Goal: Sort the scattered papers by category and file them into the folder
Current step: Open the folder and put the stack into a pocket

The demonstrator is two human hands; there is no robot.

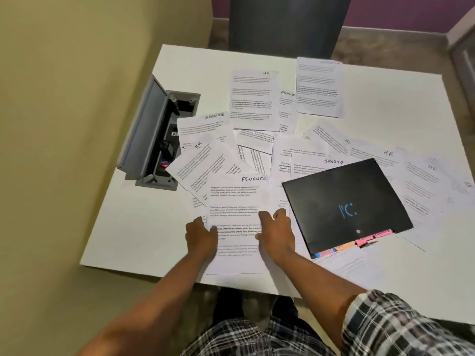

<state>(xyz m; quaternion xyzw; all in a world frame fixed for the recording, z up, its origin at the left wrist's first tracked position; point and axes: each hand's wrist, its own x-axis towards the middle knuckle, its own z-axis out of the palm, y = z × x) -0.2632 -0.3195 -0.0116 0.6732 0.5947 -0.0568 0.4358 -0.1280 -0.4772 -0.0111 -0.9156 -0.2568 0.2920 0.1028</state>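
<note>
Your left hand (pixel 201 238) and right hand (pixel 276 231) both lie flat and open on the sheet marked FINANCE (pixel 237 222), fingers spread, gripping nothing; pressing down like this looks meant to pin the sheet or slide it toward you rather than lift it. That sheet sits just left of the black folder (pixel 347 205), at the near edge of the table (pixel 133 242), and lies on top of its neighbours, which makes it the easy one to start with.

The folder lies closed on top of several papers, its coloured tabs (pixel 359 241) poking out at the near edge, presumably one per category. Beyond the folder and to its left, the other sheets fan out overlapping, each with a handwritten heading at the top: an HR sheet (pixel 253 98), a SPORTS sheet (pixel 203 127), another SPORTS sheet (pixel 331 164) touching the folder's far edge. Those headings are left showing, so you can likely sort by reading them. Well left of the folder, an open socket box (pixel 159 134) is sunk into the table, with papers overlapping its rim.
</note>
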